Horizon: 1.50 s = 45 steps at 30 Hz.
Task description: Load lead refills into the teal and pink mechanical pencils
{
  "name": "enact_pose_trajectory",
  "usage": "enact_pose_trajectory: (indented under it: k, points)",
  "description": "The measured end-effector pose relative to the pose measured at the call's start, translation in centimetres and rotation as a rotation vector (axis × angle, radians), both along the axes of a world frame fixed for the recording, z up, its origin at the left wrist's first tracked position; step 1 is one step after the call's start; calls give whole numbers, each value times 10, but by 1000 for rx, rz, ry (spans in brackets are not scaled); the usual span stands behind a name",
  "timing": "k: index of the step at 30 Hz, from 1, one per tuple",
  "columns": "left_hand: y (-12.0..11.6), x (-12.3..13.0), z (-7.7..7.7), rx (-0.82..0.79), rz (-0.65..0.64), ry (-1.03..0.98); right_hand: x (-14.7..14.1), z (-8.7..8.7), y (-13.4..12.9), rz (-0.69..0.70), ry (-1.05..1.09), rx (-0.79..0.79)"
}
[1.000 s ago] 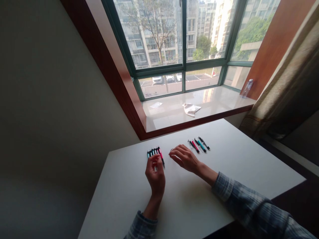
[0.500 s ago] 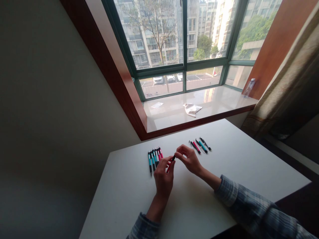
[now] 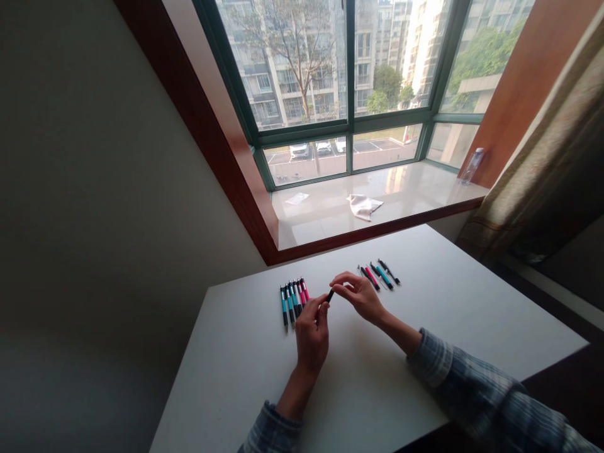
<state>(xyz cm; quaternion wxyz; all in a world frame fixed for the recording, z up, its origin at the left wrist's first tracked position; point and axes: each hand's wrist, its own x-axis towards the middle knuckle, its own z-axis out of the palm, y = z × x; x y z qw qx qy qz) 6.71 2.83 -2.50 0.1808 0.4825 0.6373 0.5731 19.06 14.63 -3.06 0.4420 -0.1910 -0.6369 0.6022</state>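
Between my two hands is a pen [image 3: 329, 296], its black end showing above the left fingers and the rest hidden in the grip. My left hand [image 3: 312, 333] is closed around the pen's body. My right hand [image 3: 359, 297] pinches at the black tip with thumb and forefinger. Just left of my left hand lies a row of several pens [image 3: 290, 303] in teal, white and red, partly covered by the fingers. Beyond my right hand, pen parts lie apart: a red barrel [image 3: 372, 277], a teal barrel [image 3: 384, 277] and a black piece [image 3: 389, 272], with thin refills among them.
The white table [image 3: 226, 352] reaches to a window sill [image 3: 321, 228] with a crumpled cloth [image 3: 363, 206], a small paper [image 3: 297, 199] and a clear bottle [image 3: 470, 167]. A curtain [image 3: 523, 157] hangs at the right; a wall stands at the left.
My left fingers have closed further over the pen, hiding the red part that showed before. My right hand has shifted very slightly, its fingers still at the black tip.
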Motion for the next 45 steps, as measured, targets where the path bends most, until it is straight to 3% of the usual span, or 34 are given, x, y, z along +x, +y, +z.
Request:
enact_pose_trajectory:
  k: [10, 22, 32, 39, 45]
  points:
    - [2, 7, -4, -97, -81, -276, 4, 0, -1, 111, 73, -187]
    - [5, 6, -4, -136, -132, -480, 4, -1, 1, 133, 52, -207]
    - [3, 6, 4, -306, -337, -997, 3, -2, -1, 192, 140, -284]
    - [2, 8, 5, -288, -316, -921, 5, 0, 2, 210, 149, -239]
    - [3, 5, 3, -329, -375, -1026, 5, 0, 4, 252, 167, -246]
